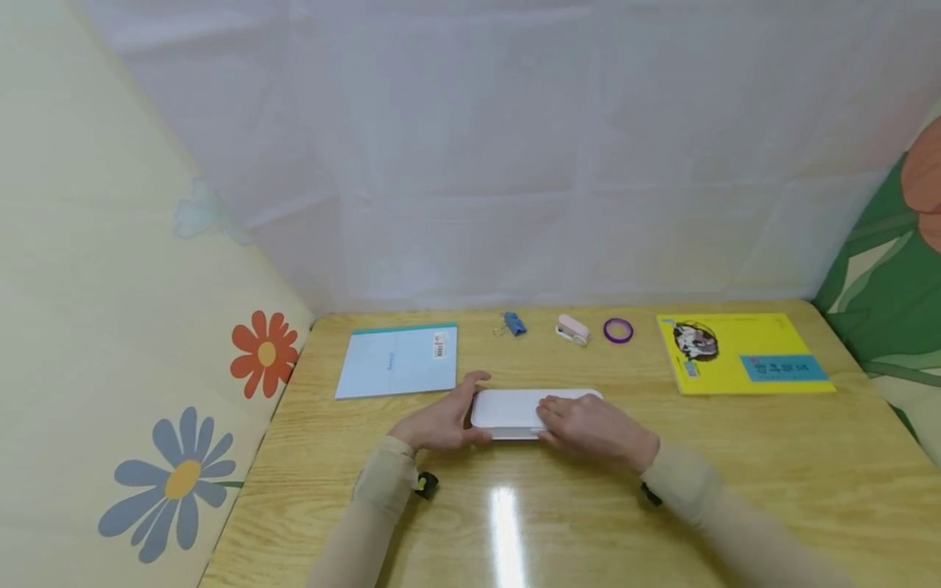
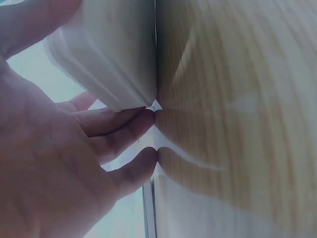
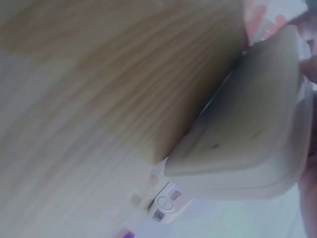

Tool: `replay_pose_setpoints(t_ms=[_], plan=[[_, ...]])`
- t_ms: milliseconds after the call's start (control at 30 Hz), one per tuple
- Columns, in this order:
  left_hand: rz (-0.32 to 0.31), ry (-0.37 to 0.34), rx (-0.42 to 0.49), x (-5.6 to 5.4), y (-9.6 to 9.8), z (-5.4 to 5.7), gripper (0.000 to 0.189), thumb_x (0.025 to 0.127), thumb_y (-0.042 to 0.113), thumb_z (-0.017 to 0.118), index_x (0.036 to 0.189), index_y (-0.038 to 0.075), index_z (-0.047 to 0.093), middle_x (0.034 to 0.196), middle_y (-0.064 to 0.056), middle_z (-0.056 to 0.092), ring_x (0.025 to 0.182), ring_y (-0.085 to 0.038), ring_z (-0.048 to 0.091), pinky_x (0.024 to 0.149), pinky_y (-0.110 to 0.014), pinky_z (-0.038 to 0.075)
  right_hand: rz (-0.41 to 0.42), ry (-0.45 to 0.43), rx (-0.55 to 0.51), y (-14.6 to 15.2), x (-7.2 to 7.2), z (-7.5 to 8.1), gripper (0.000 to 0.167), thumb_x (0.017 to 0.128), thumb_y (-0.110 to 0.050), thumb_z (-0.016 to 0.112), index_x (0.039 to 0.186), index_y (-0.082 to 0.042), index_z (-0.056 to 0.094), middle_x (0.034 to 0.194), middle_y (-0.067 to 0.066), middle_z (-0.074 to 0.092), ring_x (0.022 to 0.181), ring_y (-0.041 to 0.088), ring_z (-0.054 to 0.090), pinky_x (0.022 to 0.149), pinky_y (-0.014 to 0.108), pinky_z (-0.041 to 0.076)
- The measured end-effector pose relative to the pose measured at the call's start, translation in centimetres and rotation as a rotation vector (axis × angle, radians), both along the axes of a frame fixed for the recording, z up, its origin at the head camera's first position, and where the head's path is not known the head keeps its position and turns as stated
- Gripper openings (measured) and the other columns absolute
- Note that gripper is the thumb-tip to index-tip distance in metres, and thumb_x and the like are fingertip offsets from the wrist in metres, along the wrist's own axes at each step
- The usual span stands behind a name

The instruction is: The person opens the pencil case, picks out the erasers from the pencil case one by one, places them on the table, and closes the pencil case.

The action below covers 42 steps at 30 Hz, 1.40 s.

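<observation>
A white, round-cornered oblong case (image 1: 507, 406), like a pencil box, lies lengthwise on the table with its lid down. My left hand (image 1: 441, 423) holds its left end, thumb at the near side and fingers spread round the far corner. In the left wrist view, fingertips (image 2: 146, 119) of that hand rest at the tabletop beside the case (image 2: 116, 54). Across the middle and right of the lid lies my right hand (image 1: 591, 426), its fingers on top and its thumb at the near edge. The right wrist view shows the case's side (image 3: 247, 129), with that hand partly cut off.
Behind the case stand a blue binder clip (image 1: 515, 324), a pink-and-white stapler (image 1: 573, 329) and a purple ring, like a tape roll (image 1: 618, 331). A light blue notebook (image 1: 400, 361) lies back left, a yellow book (image 1: 735, 351) at right. Cloth-covered walls edge the wooden table (image 1: 588, 523).
</observation>
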<state>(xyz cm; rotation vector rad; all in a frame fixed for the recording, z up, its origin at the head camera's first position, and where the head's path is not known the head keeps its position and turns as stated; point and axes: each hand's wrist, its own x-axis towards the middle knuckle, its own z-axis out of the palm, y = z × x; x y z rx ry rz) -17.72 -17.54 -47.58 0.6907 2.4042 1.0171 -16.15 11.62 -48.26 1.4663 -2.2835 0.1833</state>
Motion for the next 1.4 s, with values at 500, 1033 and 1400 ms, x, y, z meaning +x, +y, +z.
replay_pose_setpoints(t_ms=[500, 1033, 1400], plan=[[-0.010, -0.008, 0.042, -0.1, 0.1, -0.4, 0.106, 0.080, 0.015, 0.086, 0.157, 0.004, 0.014, 0.140, -0.016, 0.052, 0.125, -0.026, 0.056, 0.118, -0.047, 0.041, 0.075, 0.012, -0.120, 0.4, -0.9, 0.0, 0.027, 0.104, -0.027, 0.056, 0.107, -0.001, 0.067, 0.099, 0.008, 0.077, 0.082, 0.016, 0.076, 0.069, 0.024, 0.062], [0.085, 0.011, 0.055, 0.0, 0.3, -1.2, 0.133, 0.063, 0.014, 0.097, 0.161, 0.014, 0.007, 0.149, -0.016, 0.049, 0.134, -0.031, 0.053, 0.121, -0.051, 0.036, -0.011, -0.293, -0.186, 0.3, -2.8, 1.9, 0.016, 0.095, -0.016, 0.070, 0.106, -0.004, 0.074, 0.085, 0.002, 0.077, 0.065, 0.007, 0.069, 0.063, 0.017, 0.058], [0.120, 0.080, 0.017, 0.3, 1.0, -1.5, 0.150, 0.058, 0.018, 0.100, 0.161, 0.005, -0.008, 0.155, -0.020, 0.042, 0.148, -0.036, 0.036, 0.126, -0.050, 0.023, -0.103, -0.413, -0.167, 0.3, -5.8, 3.0, 0.020, 0.099, -0.021, 0.064, 0.103, -0.007, 0.077, 0.082, 0.001, 0.077, 0.061, 0.002, 0.062, 0.066, 0.021, 0.058]])
